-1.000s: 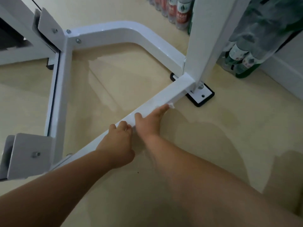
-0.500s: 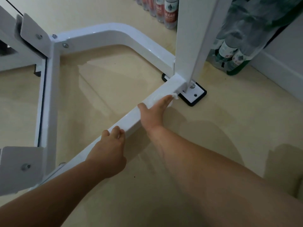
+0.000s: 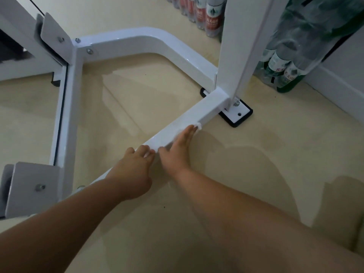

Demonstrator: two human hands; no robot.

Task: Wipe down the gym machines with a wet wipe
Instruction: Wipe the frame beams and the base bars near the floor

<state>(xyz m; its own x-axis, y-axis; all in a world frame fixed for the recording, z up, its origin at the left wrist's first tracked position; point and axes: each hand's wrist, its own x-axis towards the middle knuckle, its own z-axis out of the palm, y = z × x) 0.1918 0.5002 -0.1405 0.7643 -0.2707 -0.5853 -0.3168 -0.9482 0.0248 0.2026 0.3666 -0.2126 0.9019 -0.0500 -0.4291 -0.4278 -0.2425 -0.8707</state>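
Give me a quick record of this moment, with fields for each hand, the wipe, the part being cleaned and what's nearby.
left hand: fingers curled over the floor bar's top edge
right hand: flat, fingers straight, pressing the wipe on the bar's near side
wipe: white, mostly hidden, peeking out past the fingertips
part being cleaned: bar end near the upright post
nearby: bottles on the floor behind the post
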